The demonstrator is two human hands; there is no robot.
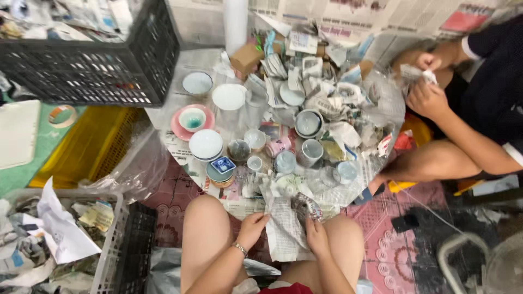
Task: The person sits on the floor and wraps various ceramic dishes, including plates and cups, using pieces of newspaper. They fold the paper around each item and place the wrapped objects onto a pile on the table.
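My left hand (251,228), with a bracelet at the wrist, grips the left edge of a sheet of newspaper (284,231) that lies between my knees. My right hand (316,235) holds the sheet's right edge together with a small patterned cup (308,207) partly wrapped in the paper. Just beyond my hands lies a low spread of newspaper (180,147) with several cups and bowls, among them a white bowl (205,144), a pink plate (177,129) with a teal-centred bowl and a small blue-and-white square dish (223,164).
Another person sits at the right, their hands (425,90) working on a paper-wrapped piece. A black crate (98,71) stands at the upper left, a yellow basket (87,147) below it, and a white basket (111,245) of crumpled paper at my left. A tape roll (62,115) lies on the floor.
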